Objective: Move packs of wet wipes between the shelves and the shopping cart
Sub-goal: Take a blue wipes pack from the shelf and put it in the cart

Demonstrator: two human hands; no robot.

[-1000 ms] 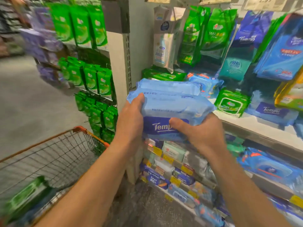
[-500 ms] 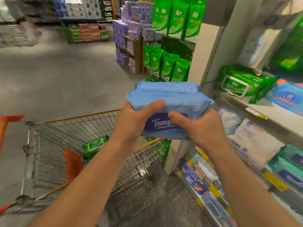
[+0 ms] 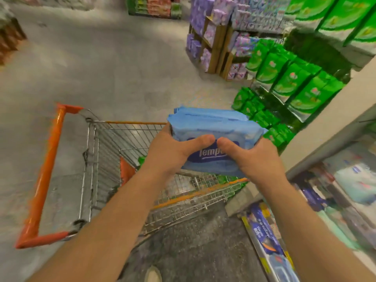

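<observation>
Holding wipes pack (image 3: 211,127) above cart rim (image 3: 199,193).

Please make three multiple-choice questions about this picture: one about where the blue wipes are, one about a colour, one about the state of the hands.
1. Where are the blue wipes packs?
A. On a shelf
B. Held above the shopping cart
C. On the floor

2. What colour is the cart handle?
A. Orange
B. Blue
C. Black

3. How are the packs held?
A. By the left hand alone
B. By the right hand alone
C. By both hands

Answers: 1 B, the packs are in the air over the wire basket. 2 A, the bar is orange. 3 C, the left hand and the right hand both grip them, thumbs on top.
</observation>
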